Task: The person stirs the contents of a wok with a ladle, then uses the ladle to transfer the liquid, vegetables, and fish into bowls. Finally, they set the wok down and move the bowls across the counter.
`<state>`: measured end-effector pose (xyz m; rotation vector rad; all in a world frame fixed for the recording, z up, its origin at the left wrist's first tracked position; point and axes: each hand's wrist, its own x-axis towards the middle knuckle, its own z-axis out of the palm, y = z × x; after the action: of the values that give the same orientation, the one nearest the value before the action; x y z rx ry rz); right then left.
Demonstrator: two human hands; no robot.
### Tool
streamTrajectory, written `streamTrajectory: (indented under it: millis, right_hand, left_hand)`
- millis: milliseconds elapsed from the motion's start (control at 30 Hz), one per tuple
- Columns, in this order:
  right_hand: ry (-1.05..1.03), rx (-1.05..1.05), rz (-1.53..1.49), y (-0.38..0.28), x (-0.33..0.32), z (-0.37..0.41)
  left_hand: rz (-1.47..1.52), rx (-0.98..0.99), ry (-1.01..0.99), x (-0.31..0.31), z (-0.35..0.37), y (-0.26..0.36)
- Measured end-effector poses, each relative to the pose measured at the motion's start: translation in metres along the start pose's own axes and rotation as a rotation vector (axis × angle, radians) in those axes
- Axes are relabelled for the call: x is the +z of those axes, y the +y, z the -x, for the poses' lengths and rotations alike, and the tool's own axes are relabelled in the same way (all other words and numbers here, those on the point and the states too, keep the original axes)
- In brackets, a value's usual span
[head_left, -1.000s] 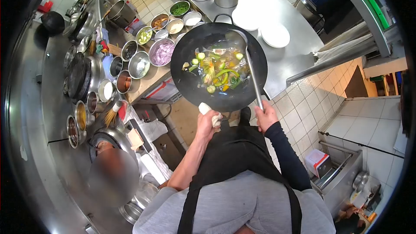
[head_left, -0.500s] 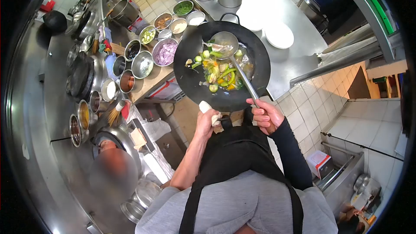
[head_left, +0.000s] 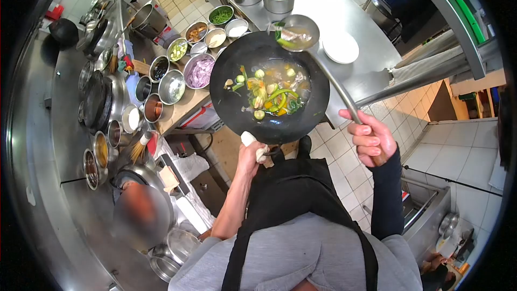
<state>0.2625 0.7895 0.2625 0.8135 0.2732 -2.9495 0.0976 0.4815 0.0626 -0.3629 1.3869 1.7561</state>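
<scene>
My left hand (head_left: 252,156) clenches the cloth-wrapped handle of the wok (head_left: 226,102). My right hand (head_left: 370,139) grips the ladle (head_left: 336,88), full of vegetables (head_left: 291,36).

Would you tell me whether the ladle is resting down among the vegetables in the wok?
No, the right hand holds the ladle up by the far rim of the wok, clear of the vegetables.

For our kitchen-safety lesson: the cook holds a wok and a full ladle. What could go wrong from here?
1. The full ladle, held by the right hand, hangs at the wok's far rim; broth could drip onto the counter.
2. The left hand alone holds the wok in the air by a cloth-wrapped handle; it might tilt and spill.
</scene>
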Motion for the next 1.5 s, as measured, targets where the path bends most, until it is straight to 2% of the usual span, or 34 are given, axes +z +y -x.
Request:
streamTrajectory:
  millis: [233,367,500,633,900,1000,1033,1133,1233,1333,1500]
  right_hand:
    - [-0.050,-0.141,0.103,-0.045,0.015,-0.007]
    - [-0.066,-0.123,0.136,-0.076,-0.012,-0.051]
    - [0.002,-0.064,0.079,-0.102,-0.046,-0.102]
    - [0.127,-0.093,0.253,-0.104,-0.058,-0.136]
    - [0.507,-0.334,1.136,-0.068,-0.100,-0.166]
    - [0.736,-0.975,2.081,-0.039,-0.127,-0.152]
    - [0.731,-0.786,1.973,-0.032,-0.113,-0.136]
    - [0.456,-0.909,1.899,-0.016,-0.116,-0.104]
    - [0.302,-0.592,2.196,-0.033,-0.079,-0.087]
    - [0.138,-0.644,2.432,-0.035,-0.063,-0.101]
    - [0.188,-0.500,2.621,-0.053,-0.040,-0.103]
  left_hand:
    - [0.017,0.032,0.032,0.010,0.004,0.002]
    - [0.025,0.000,0.011,0.006,0.002,0.002]
    - [0.012,0.010,0.063,0.007,0.005,0.004]
    - [0.010,-0.009,0.056,0.005,0.004,0.004]
    - [-0.009,0.000,0.054,0.007,0.003,0.004]
    - [-0.029,-0.011,0.052,0.006,0.003,0.007]
    - [-0.024,-0.011,0.055,0.005,0.001,0.007]
    - [-0.013,-0.010,0.069,0.001,0.000,0.005]
    - [-0.025,-0.007,0.055,0.002,0.000,0.007]
    - [-0.028,-0.010,0.053,0.001,0.000,0.009]
    - [-0.030,-0.011,0.020,-0.005,-0.004,0.008]
